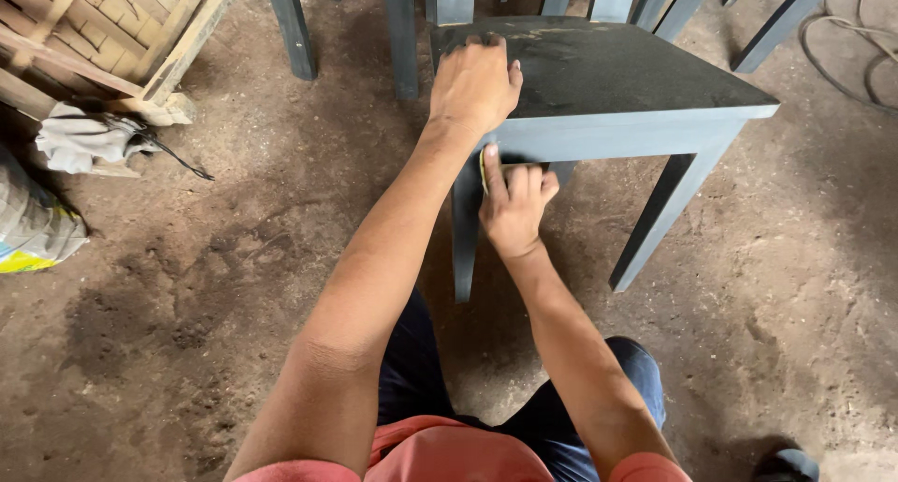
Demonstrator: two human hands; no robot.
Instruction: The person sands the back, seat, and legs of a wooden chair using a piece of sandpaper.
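Observation:
A grey-blue wooden chair (645, 131) with a dark, dusty seat stands on the dirt floor in front of me. My left hand (474, 81) lies flat on the near left corner of the seat, fingers curled over its far edge. My right hand (514, 204) is just under the front seat rail, beside the front left leg. It grips a small yellowish pad (484, 168), pressed against the wood. Most of the pad is hidden by the fingers.
More grey-blue chair legs (402, 33) stand behind the chair. A wooden pallet (112, 33) leans at top left with a white rag (84, 140) and a striped sack (33, 229) beside it. A cable (865, 47) loops at top right. My knees are below.

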